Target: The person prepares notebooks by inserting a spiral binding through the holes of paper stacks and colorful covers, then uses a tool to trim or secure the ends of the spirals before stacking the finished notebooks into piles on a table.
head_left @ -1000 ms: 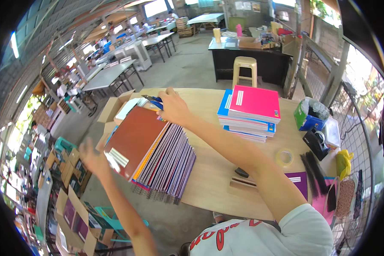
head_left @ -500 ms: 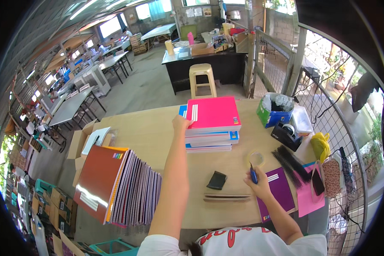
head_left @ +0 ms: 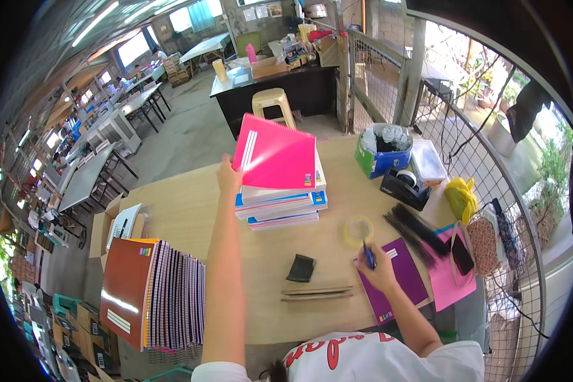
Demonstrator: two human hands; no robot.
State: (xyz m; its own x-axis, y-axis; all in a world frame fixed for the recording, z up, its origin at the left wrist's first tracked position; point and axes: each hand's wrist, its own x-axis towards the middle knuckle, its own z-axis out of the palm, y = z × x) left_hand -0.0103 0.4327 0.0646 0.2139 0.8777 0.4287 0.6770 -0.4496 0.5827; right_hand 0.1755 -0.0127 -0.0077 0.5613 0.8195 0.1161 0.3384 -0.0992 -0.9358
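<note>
My left hand (head_left: 230,177) grips the left edge of a bright pink notebook (head_left: 277,153), which is raised and tilted above a stack of notebooks (head_left: 283,207) with white and blue edges. In my right hand (head_left: 379,270) is a small blue-handled tool (head_left: 369,256) with a dark pointed tip; its exact kind is unclear. That hand hovers over a purple notebook (head_left: 404,274), near a roll of clear tape (head_left: 358,230). Left of it lie a small black piece (head_left: 301,268) and thin brownish strips (head_left: 316,293).
A tall stack of spiral notebooks (head_left: 175,299) stands at the table's left. Along the right are black spiral coils (head_left: 414,229), a tape dispenser (head_left: 406,188), a lined box (head_left: 383,153), a yellow bag (head_left: 459,197) and a phone (head_left: 463,256). A wire mesh fence (head_left: 496,184) borders that side.
My left hand has lifted the pink notebook off the stack and tilted it. My right hand still holds the blue-handled tool. The whole view has shifted slightly.
</note>
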